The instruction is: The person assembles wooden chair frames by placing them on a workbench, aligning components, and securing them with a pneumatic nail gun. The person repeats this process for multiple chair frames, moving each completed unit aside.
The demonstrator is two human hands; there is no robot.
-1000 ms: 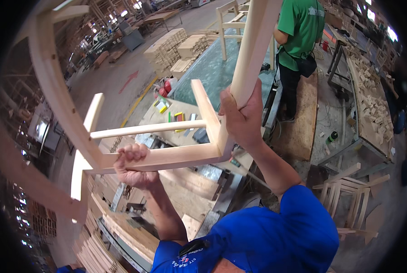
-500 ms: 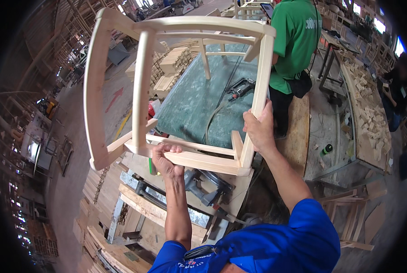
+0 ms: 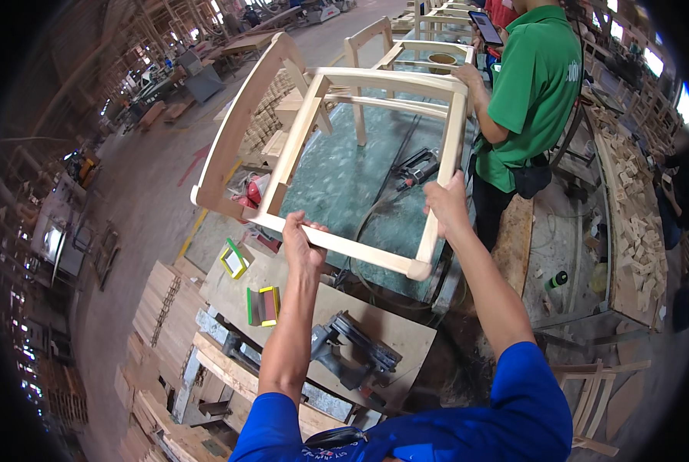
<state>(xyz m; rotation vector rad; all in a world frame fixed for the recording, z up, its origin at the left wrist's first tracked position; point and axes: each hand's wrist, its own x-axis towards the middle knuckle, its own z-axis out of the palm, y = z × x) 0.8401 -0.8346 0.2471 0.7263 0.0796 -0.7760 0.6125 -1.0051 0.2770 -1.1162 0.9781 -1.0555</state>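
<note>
An unfinished pale wooden chair frame (image 3: 352,248) is held up in front of me, tilted, over a green-topped table (image 3: 325,185). My left hand (image 3: 304,240) is closed round its near rail, to the left of the middle. On the right side rail, my right hand (image 3: 446,205) has its fingers wrapped round the wood. The curved backrest (image 3: 240,115) of the frame points left. Through the frame's opening, a nail gun (image 3: 418,168) with a hose shows on the green top. Whether the legs touch the table I cannot tell.
A second nail gun (image 3: 352,350) lies on a board (image 3: 398,331) close to me, near small green-and-yellow frames (image 3: 263,306). A co-worker in a green shirt (image 3: 541,85) stands at the right with a phone (image 3: 485,28). Another chair frame (image 3: 367,42) stands beyond mine. Wood blocks (image 3: 629,200) cover the right-hand bench.
The chair frame has moved away from me and lower, its angle changed, with both hands still gripping it. The co-worker has shifted right, and their hand and phone now show more.
</note>
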